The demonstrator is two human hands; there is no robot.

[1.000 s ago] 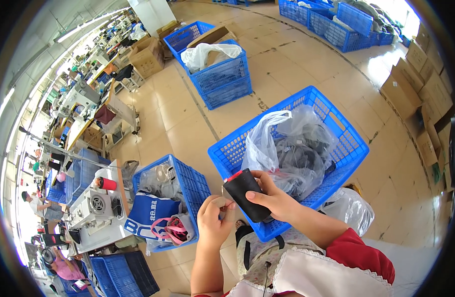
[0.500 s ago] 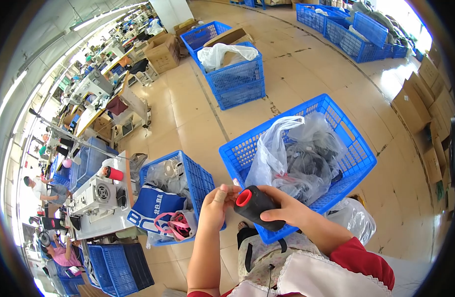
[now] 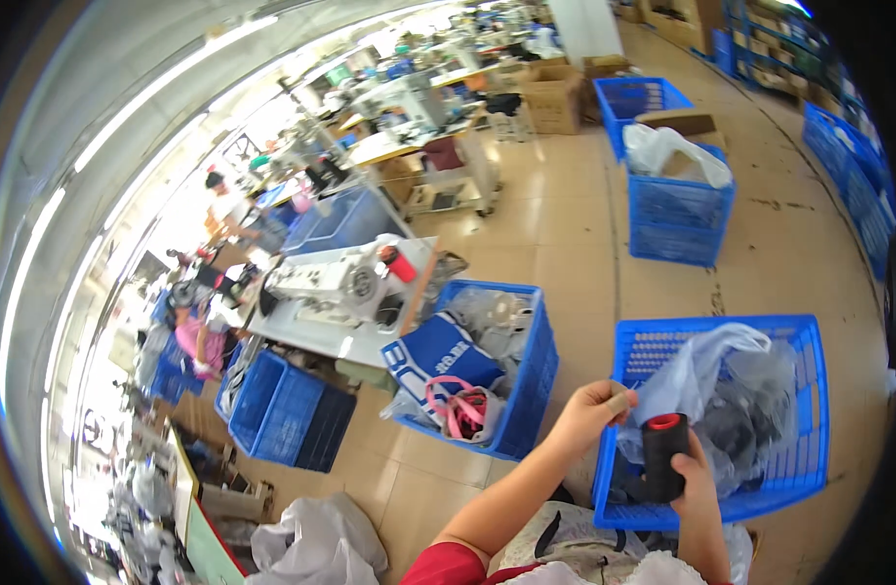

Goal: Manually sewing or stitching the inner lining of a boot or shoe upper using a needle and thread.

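As the right hand (image 3: 697,480) holds the black spool (image 3: 664,462) upright over the near left part of a blue basket (image 3: 809,419), the left hand (image 3: 586,414) hangs just apart from it, at about ten o'clock. Seen from the left fingers, then, the spool lies between four and five o'clock, its long axis running roughly twelve to six, with the red-rimmed end up. The right hand is plainly the nearer, wrapped round the spool's lower side, though most of its fingers are hidden behind. The left thumb and forefinger look pressed together at the tips; whether they pinch a thread, I can't tell from here. Beyond the spool, toward one o'clock, a clear plastic bag (image 3: 696,370) bulges inside the basket over dark contents. Off at ten o'clock, a white sewing machine (image 3: 321,278) and a red spool (image 3: 398,263) sit on a pale surface (image 3: 345,343), and a second basket (image 3: 537,400) holds a blue bag (image 3: 446,356). More baskets (image 3: 677,219) are stacked on the tiled floor (image 3: 555,234) at twelve, and someone in pink (image 3: 196,343) sits toward nine.
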